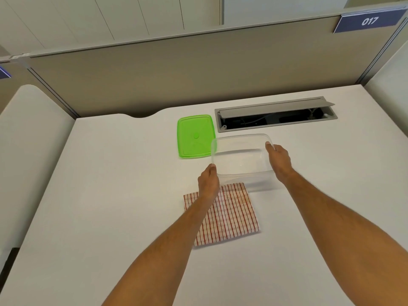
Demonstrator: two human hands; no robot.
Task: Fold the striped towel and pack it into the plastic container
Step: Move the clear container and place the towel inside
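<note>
My left hand and right hand grip the two short sides of the clear plastic container, apparently lifted just beyond the folded striped towel, which lies flat toward the desk's near edge. I should set it down level beside the towel. The green lid lies behind on the white desk, near an open cable tray by the partition.
</note>
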